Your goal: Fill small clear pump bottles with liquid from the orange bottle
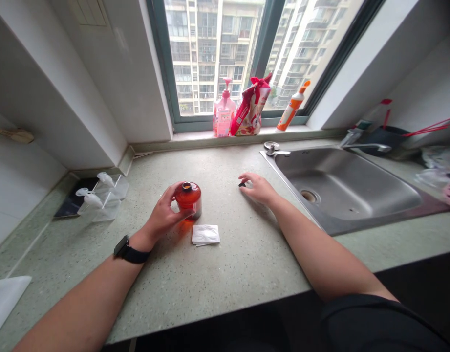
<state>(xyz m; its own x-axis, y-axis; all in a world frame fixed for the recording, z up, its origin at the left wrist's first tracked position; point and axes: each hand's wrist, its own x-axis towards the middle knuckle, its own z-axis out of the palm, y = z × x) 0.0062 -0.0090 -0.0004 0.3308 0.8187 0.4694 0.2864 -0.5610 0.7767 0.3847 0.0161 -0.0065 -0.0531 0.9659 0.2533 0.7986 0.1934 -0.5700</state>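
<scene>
My left hand (170, 213), with a dark watch on its wrist, is wrapped round a reddish-amber bottle (190, 196). The bottle stands upright on the counter, its dark-rimmed mouth uncovered. To the right, my right hand (259, 187) is just over the countertop, its fingers closed on a small black cap (242, 185). Most of the cap is hidden by the fingers. A folded white tissue (205, 234) lies flat in front of the bottle, between the two hands.
A steel sink (349, 190) is set into the speckled green counter (232, 274) at right, with a faucet (367, 146) behind it. Clear holders with white spray heads (96, 195) stand left. The windowsill bears a pink pump bottle (224, 115), a red bag (251, 108) and an orange bottle (292, 108).
</scene>
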